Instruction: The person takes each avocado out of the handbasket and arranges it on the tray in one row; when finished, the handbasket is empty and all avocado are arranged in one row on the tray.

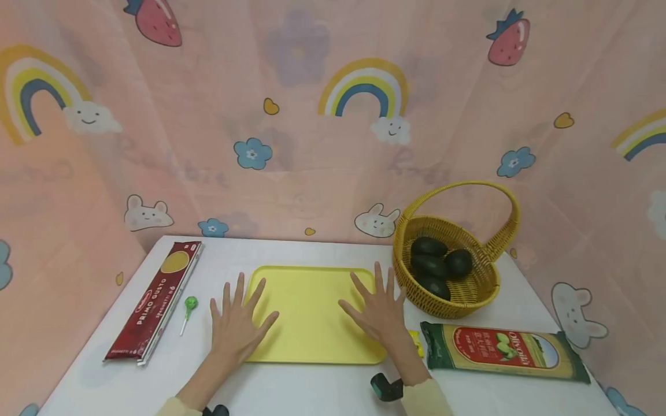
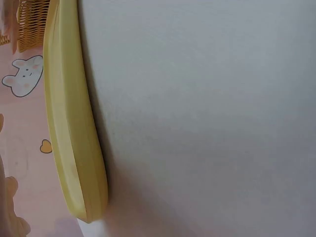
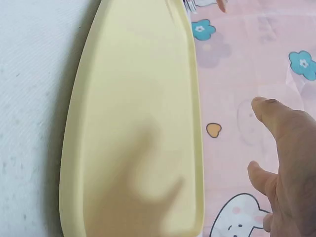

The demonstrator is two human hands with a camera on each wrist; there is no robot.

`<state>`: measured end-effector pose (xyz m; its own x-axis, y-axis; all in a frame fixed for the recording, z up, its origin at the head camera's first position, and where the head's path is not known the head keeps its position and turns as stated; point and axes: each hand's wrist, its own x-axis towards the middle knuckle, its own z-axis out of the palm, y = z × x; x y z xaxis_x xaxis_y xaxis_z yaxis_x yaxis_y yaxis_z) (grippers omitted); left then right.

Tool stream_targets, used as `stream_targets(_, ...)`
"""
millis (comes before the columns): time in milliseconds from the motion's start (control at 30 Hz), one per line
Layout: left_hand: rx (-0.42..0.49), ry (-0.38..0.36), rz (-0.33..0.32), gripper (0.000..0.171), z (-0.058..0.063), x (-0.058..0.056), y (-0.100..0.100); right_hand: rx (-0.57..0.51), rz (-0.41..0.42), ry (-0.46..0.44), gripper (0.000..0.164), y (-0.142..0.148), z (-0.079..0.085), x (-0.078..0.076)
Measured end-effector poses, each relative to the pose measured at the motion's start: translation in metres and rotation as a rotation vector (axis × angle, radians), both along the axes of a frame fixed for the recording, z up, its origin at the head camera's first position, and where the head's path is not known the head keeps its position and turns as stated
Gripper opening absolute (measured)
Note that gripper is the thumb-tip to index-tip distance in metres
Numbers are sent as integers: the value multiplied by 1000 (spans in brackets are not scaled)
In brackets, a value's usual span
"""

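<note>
A yellow rectangular tray (image 1: 312, 315) lies on the white table. My left hand (image 1: 234, 323), fingers spread and nothing in it, overlaps the tray's left edge in the head view. At the tray's right side my right hand (image 1: 380, 312) is likewise spread with nothing held. The right wrist view shows the right hand (image 3: 289, 158) beside the tray (image 3: 138, 98), its shadow falling on the tray surface. In the left wrist view the tray's side (image 2: 74, 118) rises from the tabletop, with a sliver of the left hand (image 2: 7, 207) at the edge.
Left of the tray lie a red spaghetti packet (image 1: 156, 303) and a green lollipop (image 1: 191, 303). A yellow wicker basket (image 1: 447, 310) holding several dark avocados (image 1: 429, 266) stands back right. In front of it lies a green-and-gold Olivoilà packet (image 1: 504, 352); a small yellow item (image 1: 416, 342) is partly hidden by the right forearm.
</note>
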<state>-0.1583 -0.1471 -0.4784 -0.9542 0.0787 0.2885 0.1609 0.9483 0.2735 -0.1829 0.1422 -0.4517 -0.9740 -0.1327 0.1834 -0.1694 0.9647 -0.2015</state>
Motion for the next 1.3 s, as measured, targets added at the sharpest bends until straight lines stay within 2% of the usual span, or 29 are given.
stream_targets(167,-27,14,-35,74,-1,8,-5,-20,20,17,69,5,2,7)
stream_targets(300,13,5,-96,72,-3,19,-10,-10,48,59,68,11,2,14)
stream_targets(433,134,-99,-159,69,-2,26,-20,-6,61,67,68,17,2,20)
stream_targets(533,202,-186,-198,68,-2,27,-31,-18,67,67,67,23,2,25)
stream_targets(700,216,-229,-300,61,-3,24,-46,-63,78,87,65,33,3,33)
stream_targets(833,248,-234,-381,55,-2,22,-53,-164,68,44,61,40,6,39)
stream_targets(933,269,-241,-400,55,-2,20,-55,-262,61,-1,57,46,9,43)
stream_targets(1033,266,-209,-414,57,-4,18,-57,-376,66,-18,53,53,13,46)
stream_targets(1200,275,-150,-438,64,-6,14,-57,-619,88,8,45,65,25,48)
stream_targets(1300,286,-135,-434,65,-7,14,-55,-773,75,-15,44,72,34,49)
